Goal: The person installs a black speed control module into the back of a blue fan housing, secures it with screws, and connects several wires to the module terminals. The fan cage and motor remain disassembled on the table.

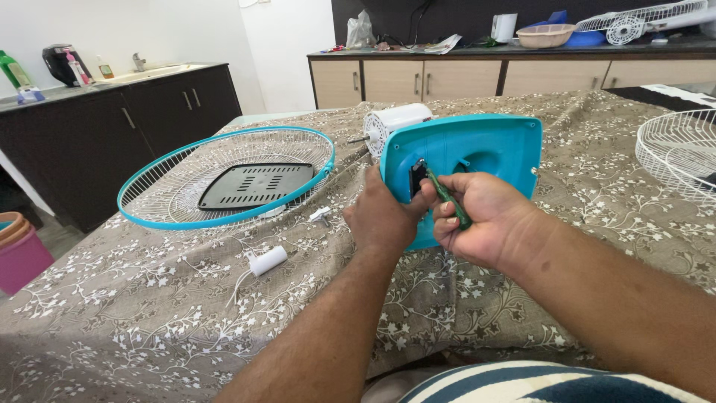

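While our left hand (384, 216) grips the tilted blue fan base (477, 153) mid-table, our right hand (477, 220) closes on a green screwdriver (447, 198) at its black insert (418, 177). Already detached, the grille (224, 179) and black plate (257, 185) lie toward the left edge, by a white cylinder (267, 260).

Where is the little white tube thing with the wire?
The small white cylinder with a wire lies on the floral tablecloth, left of the left hand and just below the blue-rimmed wire fan guard.
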